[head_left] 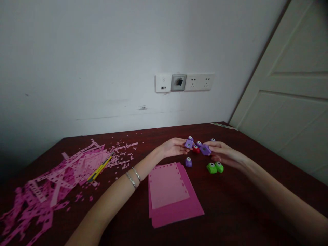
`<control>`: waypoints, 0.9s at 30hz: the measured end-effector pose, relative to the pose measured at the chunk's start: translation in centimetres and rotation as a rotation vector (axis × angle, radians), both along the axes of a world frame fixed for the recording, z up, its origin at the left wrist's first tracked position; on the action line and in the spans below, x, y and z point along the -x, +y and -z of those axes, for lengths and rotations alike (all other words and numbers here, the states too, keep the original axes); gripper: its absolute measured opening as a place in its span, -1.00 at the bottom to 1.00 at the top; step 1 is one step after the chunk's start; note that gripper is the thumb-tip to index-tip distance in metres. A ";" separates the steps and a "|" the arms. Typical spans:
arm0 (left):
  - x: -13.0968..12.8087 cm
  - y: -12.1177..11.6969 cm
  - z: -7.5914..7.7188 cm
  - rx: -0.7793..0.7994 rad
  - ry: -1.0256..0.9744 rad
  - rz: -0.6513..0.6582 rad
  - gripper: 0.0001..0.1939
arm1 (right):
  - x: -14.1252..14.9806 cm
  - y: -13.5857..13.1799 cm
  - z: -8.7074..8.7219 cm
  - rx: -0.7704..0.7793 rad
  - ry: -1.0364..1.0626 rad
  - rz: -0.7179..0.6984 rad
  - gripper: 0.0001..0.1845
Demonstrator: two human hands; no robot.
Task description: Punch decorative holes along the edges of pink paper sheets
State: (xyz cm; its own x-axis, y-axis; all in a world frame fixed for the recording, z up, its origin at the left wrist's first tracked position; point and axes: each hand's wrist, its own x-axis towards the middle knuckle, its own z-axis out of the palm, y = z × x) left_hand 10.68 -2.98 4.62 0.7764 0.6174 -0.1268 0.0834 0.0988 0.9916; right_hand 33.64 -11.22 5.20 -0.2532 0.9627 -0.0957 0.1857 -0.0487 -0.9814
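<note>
My left hand (172, 147) is closed on a small purple craft punch (189, 144), its underside turned toward me. Another purple craft punch (205, 149) is pinched in the fingers of my right hand (225, 152), tilted the same way. Between the two hands lie a red punch (196, 149) and a purple one (199, 143). Nearer to me, a single purple punch (188, 162) stands on the table. Two green punches (212, 167) sit side by side below my right hand. Behind that hand a further punch (213, 139) shows only its top.
A light pink sheet (167, 189) with holes along two edges rests on darker pink sheets (179, 217). Punched pink strips (57, 186), loose bits and a yellow cutter-like tool (100, 168) cover the left side. A wall with sockets (199, 82) borders the table's back.
</note>
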 end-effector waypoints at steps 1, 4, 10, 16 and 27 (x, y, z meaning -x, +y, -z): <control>-0.1 0.0 0.0 -0.082 0.032 -0.008 -0.70 | 0.0 0.0 -0.1 0.001 0.007 0.004 -0.50; -0.6 0.3 0.2 -0.472 0.183 -0.066 -0.69 | 0.1 0.5 -0.1 -0.015 -0.174 0.004 -0.56; -1.7 -0.7 0.6 -1.254 0.718 -0.011 -0.81 | 1.0 1.3 2.6 -0.260 -0.686 0.000 -0.75; -2.5 0.1 -0.2 -1.311 0.808 0.221 -0.87 | 0.2 1.0 1.4 -0.405 -0.842 -0.023 -0.70; -7.1 6.5 1.0 -1.244 0.620 0.307 -0.76 | -2.0 7.6 0.2 -0.428 -1.024 -0.234 -0.67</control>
